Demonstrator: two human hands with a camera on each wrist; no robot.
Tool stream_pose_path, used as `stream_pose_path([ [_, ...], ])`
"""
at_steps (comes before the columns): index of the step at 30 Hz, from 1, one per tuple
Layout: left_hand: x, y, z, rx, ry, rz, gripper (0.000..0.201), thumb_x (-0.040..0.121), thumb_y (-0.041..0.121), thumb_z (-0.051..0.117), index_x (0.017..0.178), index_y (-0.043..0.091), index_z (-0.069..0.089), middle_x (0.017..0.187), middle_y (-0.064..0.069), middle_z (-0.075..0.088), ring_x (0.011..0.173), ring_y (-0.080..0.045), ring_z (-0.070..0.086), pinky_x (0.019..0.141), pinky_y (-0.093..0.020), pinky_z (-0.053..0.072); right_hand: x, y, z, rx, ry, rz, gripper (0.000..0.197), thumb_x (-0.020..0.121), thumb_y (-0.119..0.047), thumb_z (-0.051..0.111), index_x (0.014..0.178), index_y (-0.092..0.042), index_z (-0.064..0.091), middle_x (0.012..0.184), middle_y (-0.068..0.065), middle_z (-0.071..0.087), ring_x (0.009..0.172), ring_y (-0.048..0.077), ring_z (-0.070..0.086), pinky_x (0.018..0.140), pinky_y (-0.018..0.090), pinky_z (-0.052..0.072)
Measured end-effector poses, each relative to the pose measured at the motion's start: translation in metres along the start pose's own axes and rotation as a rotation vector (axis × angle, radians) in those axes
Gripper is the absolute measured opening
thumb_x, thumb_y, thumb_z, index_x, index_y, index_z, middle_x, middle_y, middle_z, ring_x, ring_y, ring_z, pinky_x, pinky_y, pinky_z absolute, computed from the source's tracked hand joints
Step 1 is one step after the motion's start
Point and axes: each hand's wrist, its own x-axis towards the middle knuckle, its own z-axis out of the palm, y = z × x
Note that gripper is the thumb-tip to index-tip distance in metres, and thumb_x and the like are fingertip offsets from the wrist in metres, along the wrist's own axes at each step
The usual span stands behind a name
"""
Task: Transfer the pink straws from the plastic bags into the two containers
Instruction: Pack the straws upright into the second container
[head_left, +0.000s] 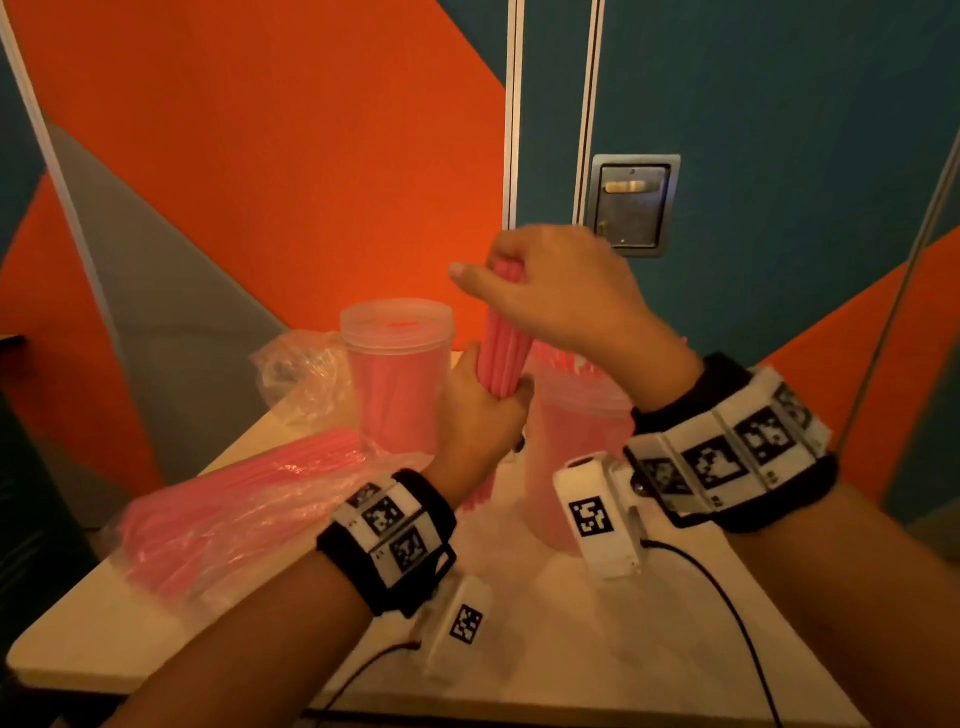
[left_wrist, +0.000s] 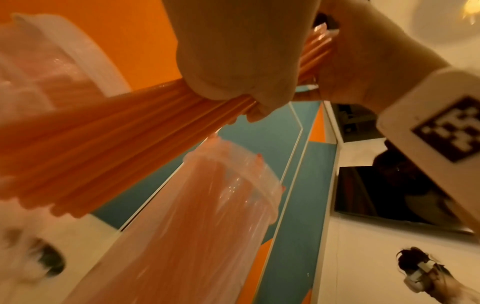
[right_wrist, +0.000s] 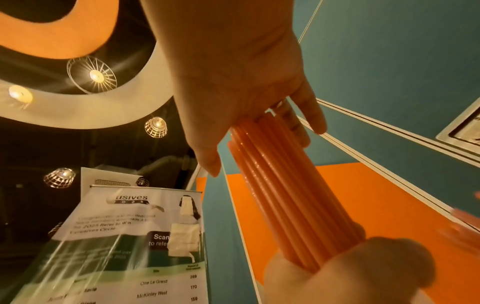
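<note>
A bundle of pink straws (head_left: 503, 349) stands upright in the air above the table. My left hand (head_left: 478, 418) grips it round its lower half, and its lower ends poke out below the hand. My right hand (head_left: 545, 283) curls over the bundle's top ends with the thumb stretched left. The right wrist view shows the bundle (right_wrist: 285, 195) running from my right palm (right_wrist: 233, 82) down into the left fist (right_wrist: 350, 271). Behind stand two clear containers. The lidded left one (head_left: 397, 364) holds straws. The open right one (head_left: 576, 447) is packed with straws.
A plastic bag of pink straws (head_left: 234, 499) lies on the white table (head_left: 571, 649) at the left. A crumpled clear bag (head_left: 298, 369) sits behind the lidded container. Cables trail from both wrist cameras. An orange and teal wall stands close behind.
</note>
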Motion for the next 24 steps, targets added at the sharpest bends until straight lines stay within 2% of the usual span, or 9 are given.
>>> stream_pose_path([
  [2,0.015,0.021,-0.004,0.068,0.009,0.085,0.017,0.076,0.009,0.065,0.085,0.014,0.052,0.069,-0.005,0.058,0.053,-0.01,0.055,0.049,-0.029,0.043,0.008,0.002,-0.014,-0.014,0.06,-0.019,0.05,0.081,-0.067,0.045,0.075,-0.018,0.053,0.072,-0.002,0.049,0.076,0.02,0.049,0.06,0.029,0.034],
  [4,0.029,0.039,-0.003,0.143,0.025,0.138,0.02,0.073,0.012,0.066,0.088,0.017,0.053,0.073,-0.004,0.06,0.066,-0.024,0.056,0.056,-0.033,0.043,0.019,0.006,-0.023,-0.009,0.159,-0.019,0.047,0.081,-0.065,0.05,0.079,-0.018,0.05,0.079,0.001,0.048,0.078,0.02,0.047,0.066,0.031,0.034],
  [6,0.041,0.053,0.002,0.185,0.01,0.175,0.023,0.072,0.014,0.066,0.092,0.015,0.054,0.076,-0.005,0.06,0.072,-0.031,0.058,0.059,-0.037,0.047,0.031,0.011,-0.034,-0.042,0.235,-0.001,0.04,0.083,-0.057,0.054,0.081,-0.018,0.049,0.08,0.002,0.048,0.079,0.021,0.048,0.066,0.031,0.034],
  [8,0.049,0.065,0.009,0.204,-0.011,0.213,0.027,0.072,0.016,0.067,0.096,0.012,0.054,0.081,-0.008,0.062,0.076,-0.034,0.059,0.061,-0.039,0.048,0.041,0.017,-0.045,-0.092,0.266,0.024,0.03,0.084,-0.043,0.056,0.089,-0.013,0.056,0.084,0.007,0.054,0.084,0.026,0.052,0.068,0.03,0.035],
  [10,0.054,0.075,0.019,0.187,-0.02,0.25,0.031,0.073,0.016,0.068,0.099,0.01,0.054,0.084,-0.008,0.061,0.078,-0.033,0.059,0.062,-0.037,0.047,0.047,0.023,-0.056,-0.098,0.301,0.037,0.028,0.082,-0.033,0.053,0.096,-0.011,0.062,0.092,0.011,0.062,0.09,0.027,0.056,0.071,0.028,0.036],
  [14,0.061,0.097,0.039,0.097,-0.017,0.306,0.033,0.072,0.015,0.069,0.101,0.009,0.053,0.081,-0.002,0.056,0.078,-0.029,0.058,0.061,-0.032,0.043,0.054,0.032,-0.077,-0.129,0.404,0.021,0.029,0.079,-0.03,0.05,0.095,-0.011,0.064,0.098,0.01,0.064,0.091,0.025,0.058,0.07,0.026,0.035],
  [18,0.07,0.119,0.054,0.05,-0.027,0.383,0.039,0.072,0.017,0.071,0.107,0.01,0.054,0.084,-0.002,0.057,0.072,-0.02,0.052,0.057,-0.023,0.035,0.052,0.045,-0.1,-0.149,0.519,0.012,0.029,0.079,-0.029,0.051,0.096,-0.011,0.065,0.097,0.009,0.065,0.08,0.015,0.051,0.058,0.012,0.027],
  [21,0.076,0.13,0.066,-0.019,-0.032,0.42,0.032,0.071,0.016,0.072,0.095,0.01,0.052,0.075,0.002,0.052,0.066,-0.018,0.049,0.056,-0.025,0.035,0.049,0.049,-0.112,-0.169,0.594,-0.015,0.03,0.079,-0.029,0.05,0.096,-0.011,0.065,0.096,0.01,0.065,0.081,0.014,0.052,0.062,0.013,0.023],
  [24,0.075,0.127,0.08,-0.097,-0.038,0.421,0.032,0.072,0.015,0.072,0.096,0.008,0.053,0.079,-0.004,0.057,0.068,-0.02,0.053,0.056,-0.025,0.04,0.045,0.056,-0.111,-0.223,0.593,-0.038,0.028,0.081,-0.027,0.049,0.095,-0.009,0.064,0.095,0.012,0.062,0.081,0.017,0.051,0.066,0.015,0.022],
])
